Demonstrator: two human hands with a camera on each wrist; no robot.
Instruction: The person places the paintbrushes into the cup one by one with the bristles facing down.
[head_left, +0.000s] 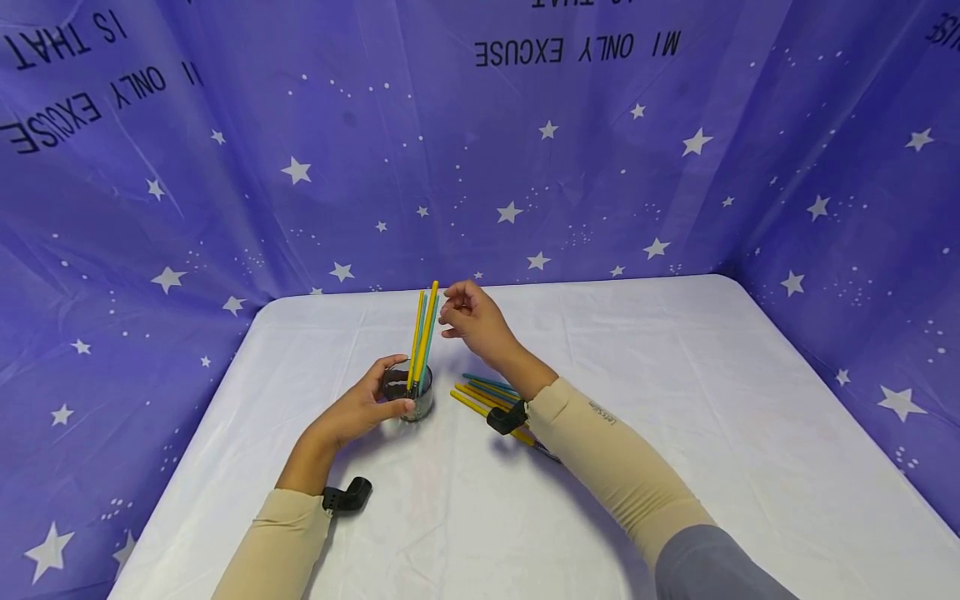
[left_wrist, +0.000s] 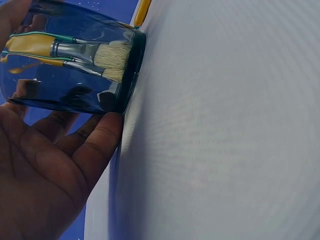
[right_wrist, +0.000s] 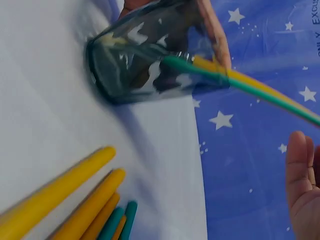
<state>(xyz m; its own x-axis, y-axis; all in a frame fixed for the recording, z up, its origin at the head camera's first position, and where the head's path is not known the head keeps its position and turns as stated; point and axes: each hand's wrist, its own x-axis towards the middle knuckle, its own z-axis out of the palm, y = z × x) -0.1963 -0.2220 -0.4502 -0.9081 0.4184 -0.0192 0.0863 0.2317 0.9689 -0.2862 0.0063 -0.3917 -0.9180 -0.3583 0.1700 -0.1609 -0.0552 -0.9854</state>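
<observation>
My left hand (head_left: 367, 407) grips a clear drinking glass (left_wrist: 60, 87) standing on the table, its thumb and fingers around the sides. Several paintbrushes (head_left: 422, 342) with yellow and teal handles lean in the glass, handles up. Their pale bristles (left_wrist: 112, 60) rest near its bottom in the left wrist view. Just right of the handle tops is my right hand (head_left: 476, 321), raised, fingers loosely bent and nothing between them. Only part of this hand (right_wrist: 302, 185) shows in the right wrist view.
More paintbrushes (head_left: 480, 402) with yellow and teal handles lie on the white-covered table (head_left: 465, 517), right of the glass and partly hidden under my right forearm. A purple curtain (head_left: 450, 167) with white stars hangs behind the table and at both sides.
</observation>
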